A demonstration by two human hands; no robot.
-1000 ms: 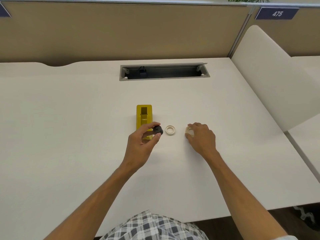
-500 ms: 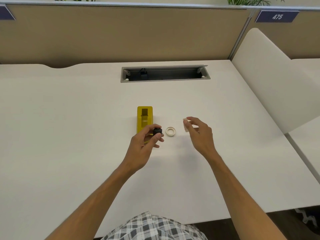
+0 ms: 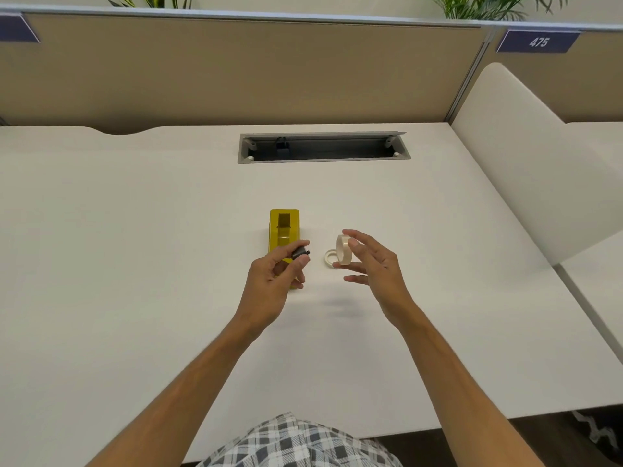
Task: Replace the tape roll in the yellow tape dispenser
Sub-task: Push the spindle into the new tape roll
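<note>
Between hands (image 3: pixel 371 264), tape roll (image 3: pixel 344 249) aloft

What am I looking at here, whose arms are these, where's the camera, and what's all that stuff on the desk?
There is no machine here: a person wears a camera on the head, looking forward and down, so the two bare arms are their own. They work at a white desk with a cable slot at the back. On it stands a yellow tape dispenser, its cradle empty. The left hand pinches a small dark spindle, the hub a roll turns on. The right hand holds a pale tape roll above the desk. Another small white ring, probably the used-up core, lies flat between the hands.
</note>
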